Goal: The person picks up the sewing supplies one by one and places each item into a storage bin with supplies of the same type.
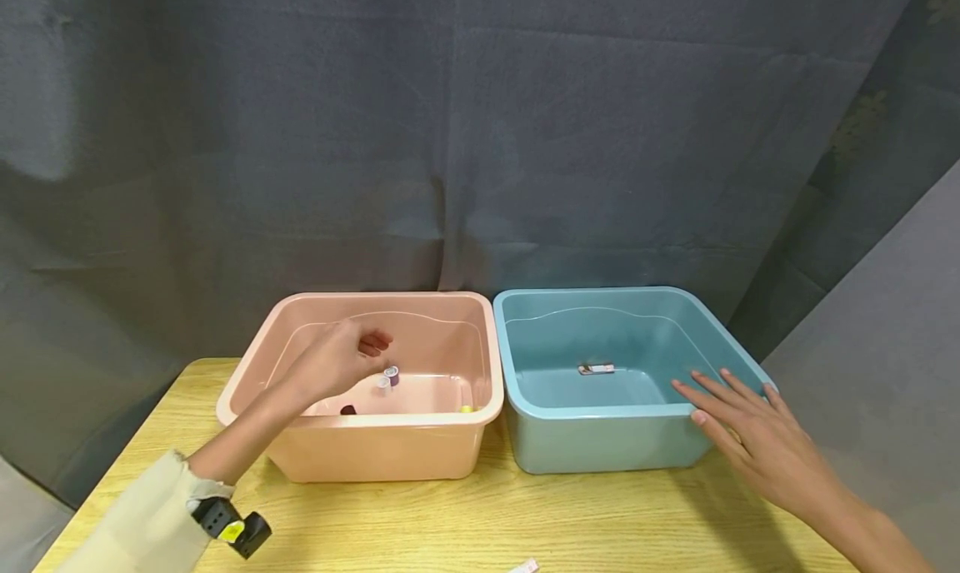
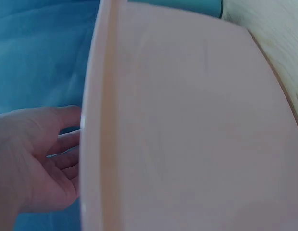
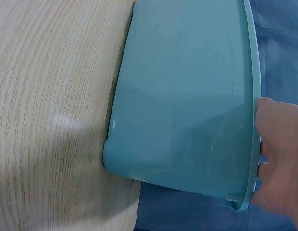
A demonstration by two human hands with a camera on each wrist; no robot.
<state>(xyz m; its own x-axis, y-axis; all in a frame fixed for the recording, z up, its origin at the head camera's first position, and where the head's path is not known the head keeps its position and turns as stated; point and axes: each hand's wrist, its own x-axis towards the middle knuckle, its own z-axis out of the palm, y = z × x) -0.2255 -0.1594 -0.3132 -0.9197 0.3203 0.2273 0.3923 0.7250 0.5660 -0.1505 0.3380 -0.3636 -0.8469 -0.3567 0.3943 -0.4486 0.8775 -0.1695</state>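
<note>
We list, table's [image 1: 375, 523] back edge: pink bin [image 1: 375, 456], 4 small items [image 1: 392, 376]; blue bin [image 1: 600, 441], whitish piece [image 1: 602, 369]; left hand [image 1: 341, 361] loosely relaxed, right hand [image 1: 761, 440] spread.

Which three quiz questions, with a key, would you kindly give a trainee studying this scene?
1. Multiple choice: which hand is over the pink tub?
A) the right
B) the left
C) both
2. Open question: where is the right hand?
3. True or false: the yellow item lies in the pink tub.

Key:
1. B: the left hand.
2. At the rim of the blue tub, near its front right corner.
3. True.
</note>
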